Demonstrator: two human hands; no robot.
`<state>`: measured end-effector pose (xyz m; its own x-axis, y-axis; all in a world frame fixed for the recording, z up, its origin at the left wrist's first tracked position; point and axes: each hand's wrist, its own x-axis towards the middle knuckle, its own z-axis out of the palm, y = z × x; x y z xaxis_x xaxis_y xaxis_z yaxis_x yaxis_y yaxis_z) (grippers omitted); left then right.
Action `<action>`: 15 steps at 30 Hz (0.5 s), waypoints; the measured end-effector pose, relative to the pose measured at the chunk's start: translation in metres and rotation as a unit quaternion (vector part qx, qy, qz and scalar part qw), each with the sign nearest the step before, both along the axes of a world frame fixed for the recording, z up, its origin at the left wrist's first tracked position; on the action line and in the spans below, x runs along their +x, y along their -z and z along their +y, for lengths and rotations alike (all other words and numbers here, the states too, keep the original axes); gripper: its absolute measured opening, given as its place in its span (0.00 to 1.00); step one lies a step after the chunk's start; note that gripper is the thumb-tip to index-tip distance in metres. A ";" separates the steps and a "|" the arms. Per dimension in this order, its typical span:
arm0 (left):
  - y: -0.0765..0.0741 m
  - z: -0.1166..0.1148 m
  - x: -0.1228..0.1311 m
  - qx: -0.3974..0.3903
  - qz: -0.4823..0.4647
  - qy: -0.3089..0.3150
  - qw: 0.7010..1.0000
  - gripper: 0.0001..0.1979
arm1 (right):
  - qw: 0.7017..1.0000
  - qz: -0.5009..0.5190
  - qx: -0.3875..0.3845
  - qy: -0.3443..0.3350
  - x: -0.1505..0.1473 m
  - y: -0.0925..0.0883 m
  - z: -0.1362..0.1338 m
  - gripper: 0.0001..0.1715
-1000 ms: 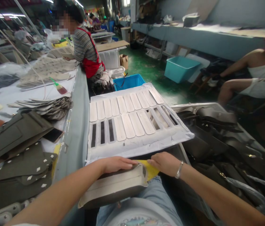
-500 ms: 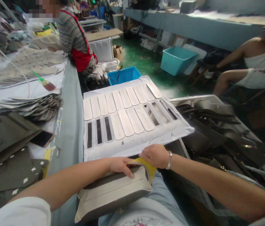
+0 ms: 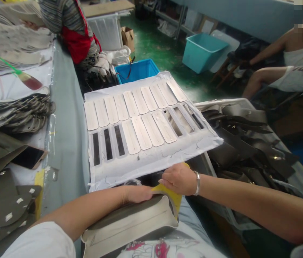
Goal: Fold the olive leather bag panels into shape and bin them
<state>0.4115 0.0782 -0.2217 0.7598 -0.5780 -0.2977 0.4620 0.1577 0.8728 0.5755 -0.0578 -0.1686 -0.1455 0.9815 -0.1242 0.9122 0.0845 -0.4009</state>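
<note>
A half-made bag (image 3: 132, 225), grey-green with a long pale panel, lies tilted across my lap. A yellow piece (image 3: 176, 200) lines its right end and sticks up past the rim. My right hand (image 3: 178, 179), with a bracelet on the wrist, is closed on the upper edge of the yellow piece. My left hand (image 3: 139, 194) lies at the bag's far rim, against the yellow piece, holding the edge; its fingertips are hidden. Just beyond my hands, a white board (image 3: 113, 175) carries two rows of pale rounded strips (image 3: 142, 132) and several dark-slotted frames (image 3: 107, 143).
To the left, a table edge (image 3: 62, 143) borders stacked leather pieces (image 3: 14, 111) and a phone (image 3: 29, 157). A crate (image 3: 210, 168) of dark leather parts stands at right. Beyond are a blue bin (image 3: 137, 71), a teal bin (image 3: 203, 53) and two other people.
The camera view has tilted down and shifted right. My left thumb, earlier lying over the bag's rim, is now out of sight. My right hand keeps its grip on the yellow piece.
</note>
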 end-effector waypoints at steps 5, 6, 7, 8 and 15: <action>0.009 -0.006 -0.005 -0.010 0.092 -0.053 0.994 0.46 | 1.000 -0.019 -0.017 0.006 -0.001 -0.004 -0.001 0.27; 0.007 -0.007 -0.005 0.001 0.127 -0.059 0.990 0.45 | 0.999 -0.023 -0.021 0.007 -0.001 -0.005 -0.001 0.27; 0.004 -0.008 -0.005 0.035 0.154 -0.057 0.986 0.44 | 0.999 -0.026 -0.024 0.006 -0.002 -0.005 0.000 0.26; 0.001 -0.007 -0.005 0.092 0.171 -0.050 0.980 0.44 | 0.999 -0.027 -0.026 0.004 -0.002 -0.006 0.000 0.26; -0.015 -0.001 0.002 0.201 0.025 0.025 0.979 0.36 | 0.999 -0.020 -0.032 -0.018 -0.008 -0.006 -0.007 0.26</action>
